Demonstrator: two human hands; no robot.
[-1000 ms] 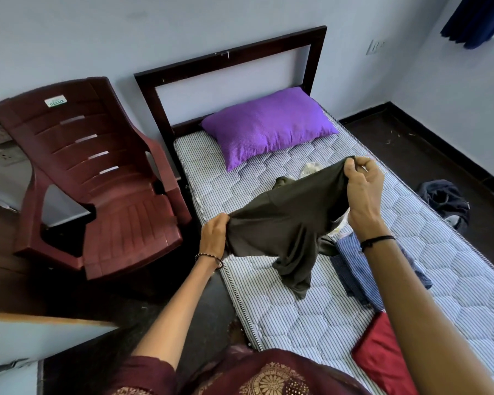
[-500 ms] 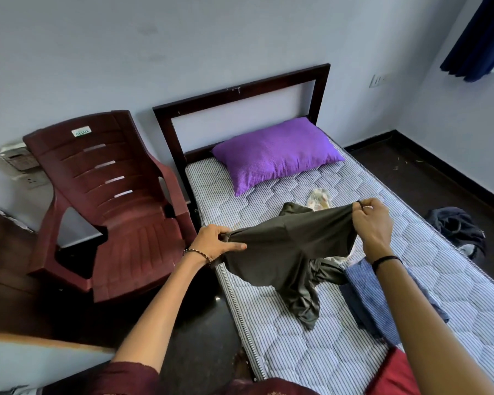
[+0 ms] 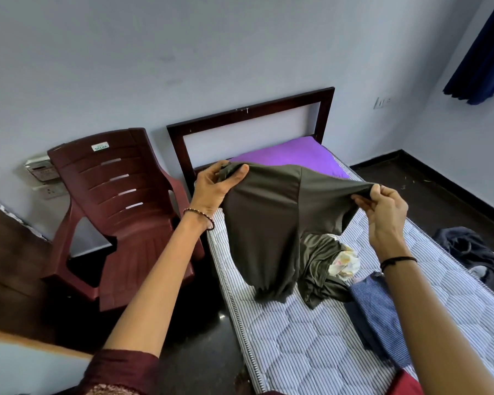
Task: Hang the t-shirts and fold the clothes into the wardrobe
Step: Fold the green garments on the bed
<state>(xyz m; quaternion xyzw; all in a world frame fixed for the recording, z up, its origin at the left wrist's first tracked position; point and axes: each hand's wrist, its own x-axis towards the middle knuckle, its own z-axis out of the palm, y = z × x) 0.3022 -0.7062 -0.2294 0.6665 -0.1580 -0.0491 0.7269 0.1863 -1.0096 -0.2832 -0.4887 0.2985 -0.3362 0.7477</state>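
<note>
An olive-green garment (image 3: 271,223) is stretched out above the striped mattress (image 3: 311,346). My left hand (image 3: 216,186) grips its upper left edge and my right hand (image 3: 385,208) pinches its upper right edge. The cloth's lower end droops onto the mattress and bunches there. A blue striped garment (image 3: 380,312) lies on the bed under my right forearm. Beside the olive cloth sits a small pale patterned cloth (image 3: 344,260). A red garment (image 3: 402,384) shows at the bottom edge.
A purple pillow (image 3: 297,152) lies at the dark wooden headboard (image 3: 248,112). A maroon plastic chair (image 3: 120,212) stands left of the bed. Dark clothing (image 3: 468,252) lies heaped on the floor at the right. A blue curtain (image 3: 482,55) hangs top right.
Both hands have lifted the olive garment higher and pulled it wider apart. It now covers part of the pillow. The camera has tilted upward.
</note>
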